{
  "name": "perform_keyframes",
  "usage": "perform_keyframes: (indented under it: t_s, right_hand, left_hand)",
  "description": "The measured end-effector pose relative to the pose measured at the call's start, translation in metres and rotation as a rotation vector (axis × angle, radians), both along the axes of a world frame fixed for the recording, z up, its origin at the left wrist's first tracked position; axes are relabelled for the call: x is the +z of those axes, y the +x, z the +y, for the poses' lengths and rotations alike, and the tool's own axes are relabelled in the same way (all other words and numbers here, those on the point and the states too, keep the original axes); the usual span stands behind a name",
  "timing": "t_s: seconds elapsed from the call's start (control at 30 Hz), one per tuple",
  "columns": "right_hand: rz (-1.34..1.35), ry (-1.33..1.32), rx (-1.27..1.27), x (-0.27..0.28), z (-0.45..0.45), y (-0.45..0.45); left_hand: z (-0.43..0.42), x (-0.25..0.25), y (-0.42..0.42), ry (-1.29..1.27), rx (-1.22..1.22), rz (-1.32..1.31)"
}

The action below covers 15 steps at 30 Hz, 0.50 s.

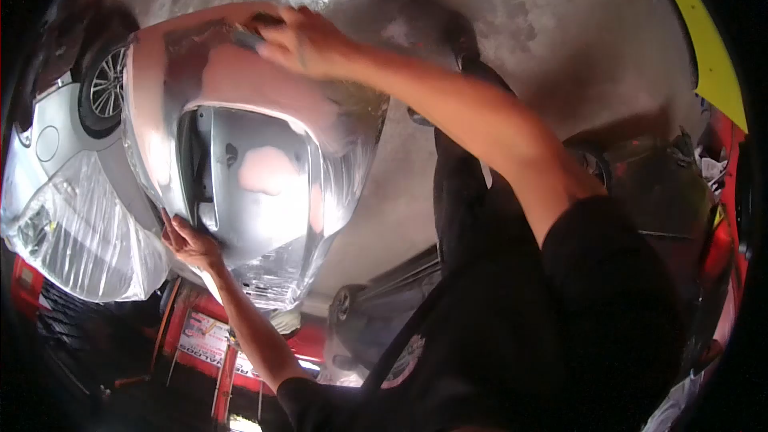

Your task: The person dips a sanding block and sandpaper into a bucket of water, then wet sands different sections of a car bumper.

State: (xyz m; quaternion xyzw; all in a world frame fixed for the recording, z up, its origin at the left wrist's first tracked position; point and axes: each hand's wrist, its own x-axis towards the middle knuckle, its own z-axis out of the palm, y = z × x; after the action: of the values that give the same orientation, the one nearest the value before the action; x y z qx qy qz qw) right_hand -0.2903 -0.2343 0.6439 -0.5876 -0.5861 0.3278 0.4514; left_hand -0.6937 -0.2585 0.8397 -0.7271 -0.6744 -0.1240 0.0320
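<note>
In the head view, a silver car body panel with pinkish-brown patches and a recessed middle stands in front of me. My right hand is at its upper edge, fingers bent round a small dark pad pressed to the patched surface. Motion smears the fingertips a little, and the pad's exact kind cannot be made out. Lower down, my left hand grips the panel's left edge, with some of the fingers hidden behind it.
A silver car with a multi-spoke wheel is at left, partly under clear plastic sheeting. Below are a red frame with a printed sign and a dark car. A yellow panel rises at the right edge.
</note>
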Motion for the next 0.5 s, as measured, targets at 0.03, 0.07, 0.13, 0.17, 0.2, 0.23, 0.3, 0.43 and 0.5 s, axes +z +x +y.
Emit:
perform_keyframes:
  t_s: [0.03,0.07,0.13,0.17,0.2,0.23,0.3,0.43,0.5]
  right_hand:
    - [0.029,0.119,-0.036,0.015,-0.038,0.004]
    - [0.020,0.139,-0.020,0.034,-0.079,0.012]
    - [0.009,0.159,0.006,0.045,-0.103,0.016]
    - [-0.003,0.181,0.003,0.042,-0.102,0.017]
    - [-0.010,0.201,-0.006,0.038,-0.102,0.018]
    - [0.029,0.101,0.035,0.027,-0.073,0.021]
    - [0.083,-0.001,0.066,-0.002,-0.016,0.012]
    - [-0.010,0.011,-0.010,0.012,-0.041,0.016]
    - [0.013,0.071,-0.026,0.022,-0.089,0.016]
  left_hand:
    - [0.003,-0.002,0.000,0.005,0.003,-0.009]
    - [0.003,0.000,-0.003,-0.005,-0.003,-0.001]
    - [0.002,0.003,-0.006,-0.026,0.005,0.017]
    - [0.001,0.000,-0.008,-0.023,0.012,0.013]
    - [0.001,0.000,-0.011,-0.023,0.001,0.011]
    - [0.001,0.001,-0.011,-0.026,-0.014,0.016]
    - [0.001,0.003,-0.008,-0.023,-0.022,0.040]
    - [0.000,0.002,0.006,-0.006,0.013,0.002]
    - [0.002,0.004,0.004,-0.009,0.005,0.008]
